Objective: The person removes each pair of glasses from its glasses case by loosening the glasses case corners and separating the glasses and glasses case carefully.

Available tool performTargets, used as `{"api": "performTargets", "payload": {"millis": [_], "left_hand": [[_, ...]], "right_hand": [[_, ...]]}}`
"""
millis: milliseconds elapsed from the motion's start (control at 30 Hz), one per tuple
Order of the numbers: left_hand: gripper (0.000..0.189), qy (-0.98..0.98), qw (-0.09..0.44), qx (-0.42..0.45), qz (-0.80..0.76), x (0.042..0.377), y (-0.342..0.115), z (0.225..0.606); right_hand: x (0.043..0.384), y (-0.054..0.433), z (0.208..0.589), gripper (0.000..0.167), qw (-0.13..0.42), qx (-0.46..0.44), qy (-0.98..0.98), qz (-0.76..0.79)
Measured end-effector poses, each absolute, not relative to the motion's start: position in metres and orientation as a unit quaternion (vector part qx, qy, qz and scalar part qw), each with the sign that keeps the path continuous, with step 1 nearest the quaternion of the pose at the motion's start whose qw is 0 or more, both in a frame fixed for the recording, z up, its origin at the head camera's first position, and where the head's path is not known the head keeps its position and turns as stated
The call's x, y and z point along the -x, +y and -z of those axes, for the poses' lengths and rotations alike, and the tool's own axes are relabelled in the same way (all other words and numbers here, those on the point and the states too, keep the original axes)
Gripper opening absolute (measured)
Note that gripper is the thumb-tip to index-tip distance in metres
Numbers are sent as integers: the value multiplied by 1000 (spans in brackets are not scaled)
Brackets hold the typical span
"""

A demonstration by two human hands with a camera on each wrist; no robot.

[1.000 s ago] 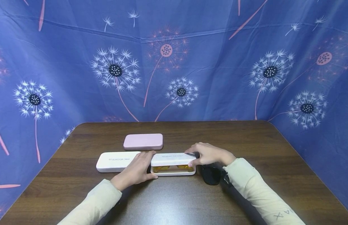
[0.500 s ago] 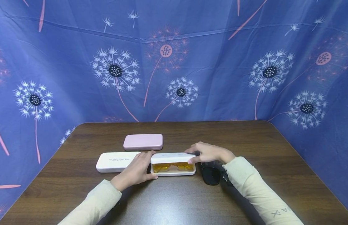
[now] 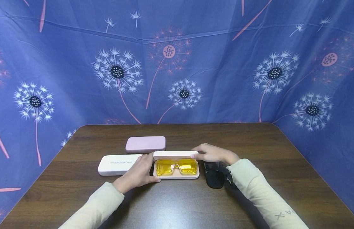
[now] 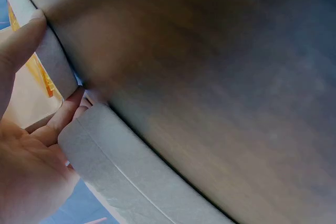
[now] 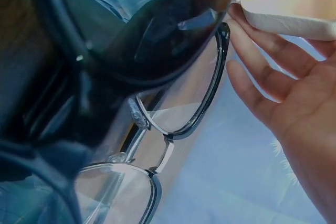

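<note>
In the head view a white glasses case [image 3: 177, 177] lies with its lid [image 3: 172, 155] raised. Yellow-lensed glasses [image 3: 164, 167] rest folded inside. My left hand [image 3: 137, 173] grips the case's left end, thumb at the front and fingers toward the back. In the left wrist view that thumb [image 4: 26, 38] presses the base's side. My right hand [image 3: 213, 154] pinches the lid's right end between thumb and fingers. Near the right wrist lie dark sunglasses [image 3: 215, 179]. The right wrist view shows these sunglasses [image 5: 173, 43] up close, with clear-lensed, black-framed glasses [image 5: 212, 98] behind them.
A second white case [image 3: 119, 163], closed and lettered, sits left of the open one, partly behind my left hand. Farther back lies a closed pink case [image 3: 145, 144]. Everything stands on a brown wooden table [image 3: 237, 136] before a blue dandelion-print cloth [image 3: 222, 79].
My right hand has swung the lid up and back from nearly closed, exposing the yellow glasses. My left hand has kept its grip on the left end.
</note>
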State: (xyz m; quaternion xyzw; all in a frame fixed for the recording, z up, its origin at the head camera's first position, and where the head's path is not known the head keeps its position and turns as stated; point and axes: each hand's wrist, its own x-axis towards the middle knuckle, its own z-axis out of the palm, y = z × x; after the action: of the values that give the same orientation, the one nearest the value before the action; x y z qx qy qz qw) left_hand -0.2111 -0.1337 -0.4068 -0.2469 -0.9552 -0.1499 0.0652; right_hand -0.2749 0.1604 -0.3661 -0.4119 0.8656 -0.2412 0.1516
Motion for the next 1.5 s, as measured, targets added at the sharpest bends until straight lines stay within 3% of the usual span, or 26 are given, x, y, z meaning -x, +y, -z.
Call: {"api": "performTargets", "payload": {"millis": [167,400,767,1067,1500], "left_hand": [[95,-958,60,237,148,211,-132,406],[101,-960,57,226,153,209,-131,406],[101,-959,52,225,163,209,-131,407],[102,-958,58,230,163,209,-132,408],[100,-956,62,232,166,210,-133,409]], "right_hand": [[279,161,367,27,150,403,865,259],[277,161,368,34,111,390,878,254],[271,164,373,36,-17,380,889,255],[265,165,367,24,-121,374,885,250],[243,151,353,19,-187,403,871,211]]}}
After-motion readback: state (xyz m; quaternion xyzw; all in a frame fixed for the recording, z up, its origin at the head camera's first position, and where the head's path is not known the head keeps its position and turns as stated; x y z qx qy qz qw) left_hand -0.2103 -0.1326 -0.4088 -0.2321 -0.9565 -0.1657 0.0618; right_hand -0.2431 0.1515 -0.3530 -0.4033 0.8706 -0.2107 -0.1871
